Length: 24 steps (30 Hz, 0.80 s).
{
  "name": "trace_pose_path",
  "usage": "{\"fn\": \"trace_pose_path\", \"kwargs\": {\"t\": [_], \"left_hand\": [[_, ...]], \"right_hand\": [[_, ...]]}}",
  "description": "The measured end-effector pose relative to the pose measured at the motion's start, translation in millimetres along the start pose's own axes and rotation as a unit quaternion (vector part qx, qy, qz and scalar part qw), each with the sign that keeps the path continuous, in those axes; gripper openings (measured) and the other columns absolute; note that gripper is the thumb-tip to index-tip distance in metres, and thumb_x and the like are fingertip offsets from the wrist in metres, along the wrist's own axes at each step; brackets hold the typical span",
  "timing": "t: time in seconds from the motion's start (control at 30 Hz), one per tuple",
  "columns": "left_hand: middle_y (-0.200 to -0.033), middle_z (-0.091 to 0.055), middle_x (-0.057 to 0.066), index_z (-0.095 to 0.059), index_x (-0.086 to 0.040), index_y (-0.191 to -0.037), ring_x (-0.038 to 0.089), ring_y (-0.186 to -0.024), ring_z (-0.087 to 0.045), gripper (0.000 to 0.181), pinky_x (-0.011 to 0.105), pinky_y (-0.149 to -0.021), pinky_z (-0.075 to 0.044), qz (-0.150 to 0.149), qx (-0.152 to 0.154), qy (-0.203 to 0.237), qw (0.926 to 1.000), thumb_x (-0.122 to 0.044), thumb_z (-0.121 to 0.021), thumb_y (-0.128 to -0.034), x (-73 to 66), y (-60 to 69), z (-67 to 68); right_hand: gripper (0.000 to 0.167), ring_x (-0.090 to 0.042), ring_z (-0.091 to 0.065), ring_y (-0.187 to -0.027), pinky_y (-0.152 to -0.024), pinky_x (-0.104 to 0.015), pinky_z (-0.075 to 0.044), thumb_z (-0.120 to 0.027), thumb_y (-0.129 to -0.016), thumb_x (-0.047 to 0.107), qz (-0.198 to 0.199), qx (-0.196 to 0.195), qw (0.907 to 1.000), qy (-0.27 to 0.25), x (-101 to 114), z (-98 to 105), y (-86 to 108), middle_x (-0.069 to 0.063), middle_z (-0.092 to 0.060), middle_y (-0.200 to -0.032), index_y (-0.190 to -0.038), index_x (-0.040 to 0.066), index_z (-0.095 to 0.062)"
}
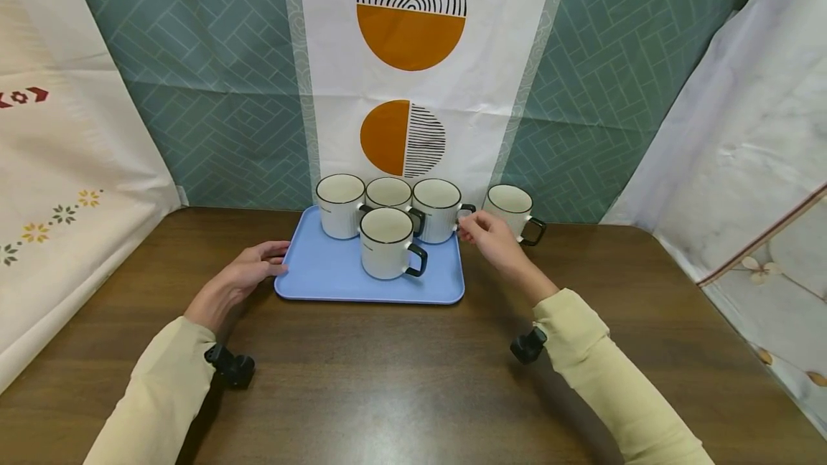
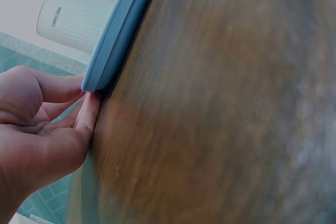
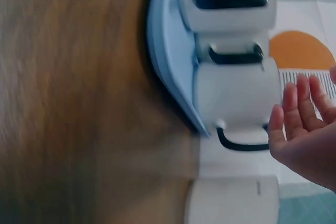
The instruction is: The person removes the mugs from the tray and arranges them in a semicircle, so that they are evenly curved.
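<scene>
A blue tray lies on the table with several white black-rimmed mugs on it. My left hand holds the tray's left edge; in the left wrist view the tray rim sits between thumb and fingers. At the tray's right side is my right hand, near the black handle of the back right mug. In the right wrist view its fingers are extended, loosely bent and hold nothing. The front mug stands ahead of the back row. Another mug stands off the tray, behind my right hand.
The brown wooden table extends in front of the tray and to both sides. Behind it hangs a green and white patterned cloth. Light cloths border the left and right sides.
</scene>
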State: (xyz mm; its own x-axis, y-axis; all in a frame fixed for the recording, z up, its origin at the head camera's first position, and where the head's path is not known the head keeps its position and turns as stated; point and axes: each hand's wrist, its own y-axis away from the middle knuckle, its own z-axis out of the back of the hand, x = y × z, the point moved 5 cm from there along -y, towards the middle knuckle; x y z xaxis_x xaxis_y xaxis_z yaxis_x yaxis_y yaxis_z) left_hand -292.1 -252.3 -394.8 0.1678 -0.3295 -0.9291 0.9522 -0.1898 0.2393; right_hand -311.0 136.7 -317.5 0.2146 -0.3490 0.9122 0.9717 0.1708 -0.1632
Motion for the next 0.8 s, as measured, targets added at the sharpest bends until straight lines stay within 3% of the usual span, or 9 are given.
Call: {"fn": "trace_pose_path", "kwargs": {"t": [0.23, 0.53, 0.8], "left_hand": [[-0.15, -0.017, 0.033, -0.016, 0.009, -0.149, 0.046, -0.136, -0.023, 0.064, 0.055, -0.111, -0.022, -0.004, 0.0, -0.002, 1.0, 0.004, -0.048, -0.0948, 0.4, 0.6, 0.5], [-0.15, -0.018, 0.033, -0.016, 0.009, -0.149, 0.046, -0.136, -0.023, 0.064, 0.055, -0.11, -0.022, -0.003, -0.003, -0.004, 1.0, 0.004, -0.049, -0.095, 1.2, 0.7, 0.2], [-0.15, -0.019, 0.034, -0.016, 0.01, -0.149, 0.046, -0.135, -0.025, 0.063, 0.054, -0.11, -0.024, -0.014, -0.002, 0.001, 0.9999, 0.006, -0.048, -0.0943, 0.2, -0.2, -0.8]], "right_hand": [[0.035, -0.026, -0.063, -0.09, -0.09, -0.042, -0.049, -0.047, -0.103, 0.019, -0.037, 0.034, 0.9979, -0.041, -12.7, -33.4, 1.2, -0.017, -0.066, -0.094, -0.103, -0.014, -0.059], [0.038, -0.024, -0.061, -0.094, -0.092, -0.041, -0.049, -0.049, -0.102, 0.025, -0.062, 0.053, 0.9952, -0.054, -16.7, -63.6, 4.1, -0.015, -0.067, -0.1, -0.105, -0.009, -0.064], [0.038, -0.014, -0.063, -0.079, -0.086, -0.036, -0.048, -0.047, -0.103, 0.025, -0.044, 0.103, 0.992, -0.058, -12.7, -80.4, 1.2, -0.005, -0.067, -0.078, -0.093, -0.007, -0.065]]}}
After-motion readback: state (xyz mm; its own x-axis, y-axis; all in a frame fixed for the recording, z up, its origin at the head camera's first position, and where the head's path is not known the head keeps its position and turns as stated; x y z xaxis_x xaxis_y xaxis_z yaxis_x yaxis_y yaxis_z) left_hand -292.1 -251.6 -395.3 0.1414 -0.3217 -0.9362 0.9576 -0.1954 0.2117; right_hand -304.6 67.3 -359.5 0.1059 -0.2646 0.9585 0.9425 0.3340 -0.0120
